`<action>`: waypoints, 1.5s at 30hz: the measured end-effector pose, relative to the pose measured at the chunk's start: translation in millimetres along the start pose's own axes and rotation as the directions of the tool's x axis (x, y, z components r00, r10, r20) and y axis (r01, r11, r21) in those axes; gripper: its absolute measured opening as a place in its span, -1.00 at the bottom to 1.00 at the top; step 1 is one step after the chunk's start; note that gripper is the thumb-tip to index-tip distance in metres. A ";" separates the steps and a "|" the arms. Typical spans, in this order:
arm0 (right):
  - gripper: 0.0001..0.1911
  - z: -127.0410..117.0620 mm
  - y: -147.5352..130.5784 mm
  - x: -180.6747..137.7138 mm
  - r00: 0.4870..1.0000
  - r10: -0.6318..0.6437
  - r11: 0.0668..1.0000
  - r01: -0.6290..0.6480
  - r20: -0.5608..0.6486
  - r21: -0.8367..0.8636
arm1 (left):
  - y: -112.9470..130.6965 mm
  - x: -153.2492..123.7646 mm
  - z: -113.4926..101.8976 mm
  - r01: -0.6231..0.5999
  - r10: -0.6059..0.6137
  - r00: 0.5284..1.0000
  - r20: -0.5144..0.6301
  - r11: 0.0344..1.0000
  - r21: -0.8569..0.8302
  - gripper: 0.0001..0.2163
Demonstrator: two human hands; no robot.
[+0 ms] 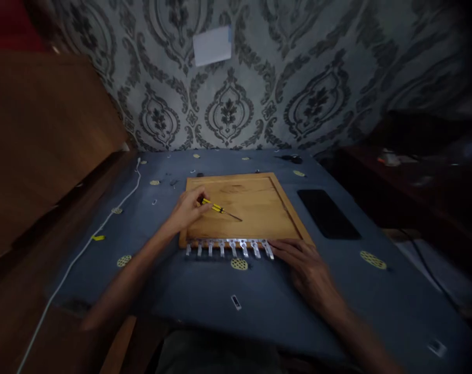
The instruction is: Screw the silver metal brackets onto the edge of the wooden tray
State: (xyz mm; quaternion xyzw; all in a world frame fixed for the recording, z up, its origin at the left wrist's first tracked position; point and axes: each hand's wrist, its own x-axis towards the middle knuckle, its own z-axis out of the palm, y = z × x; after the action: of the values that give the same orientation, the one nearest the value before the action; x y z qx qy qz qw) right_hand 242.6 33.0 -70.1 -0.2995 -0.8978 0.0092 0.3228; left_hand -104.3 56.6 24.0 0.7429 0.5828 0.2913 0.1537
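A yellow-and-black screwdriver [217, 208] is pinched in my left hand [189, 208], its thin shaft pointing right and slightly down over a wooden board [251, 202]. The board has a raised rim and lies flat on the table. Along its near edge runs a shiny metal hook rail [233, 245] with several hooks hanging toward me. My right hand [306, 262] is at the board's near right corner, its fingertips pressed on the rail's right end. The thumb of that hand is hidden.
A black phone-like slab [328, 214] lies right of the board on the blue patterned tablecloth [204, 296]. Dark scissors-like object [290, 158] sits at the back. A white cable [103, 223] runs down the left side. Brown wooden furniture [44, 130] stands at left.
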 end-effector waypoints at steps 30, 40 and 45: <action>-0.37 7.5 18.0 -8.2 0.999 -0.045 0.998 0.045 0.010 -0.035 | -151.1 23.1 -25.3 0.356 -0.315 0.933 -0.176 0.882 0.309 -0.64; -0.35 -3.1 -5.8 0.7 0.998 0.052 0.998 -0.053 0.038 0.041 | -130.4 22.3 -22.8 0.400 -0.376 0.915 -0.148 0.797 0.453 -0.69; -0.31 -4.7 -9.2 0.6 0.986 0.128 0.989 -0.135 0.102 0.063 | -121.4 18.6 -27.5 0.419 -0.395 0.905 -0.158 0.763 0.492 -0.67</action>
State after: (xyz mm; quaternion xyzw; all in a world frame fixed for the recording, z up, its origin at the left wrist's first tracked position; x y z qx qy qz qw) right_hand 240.0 24.9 -64.2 -0.3460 -0.8899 0.0763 0.2873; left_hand -212.5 104.5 -18.8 0.6055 0.7893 0.1013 -0.0044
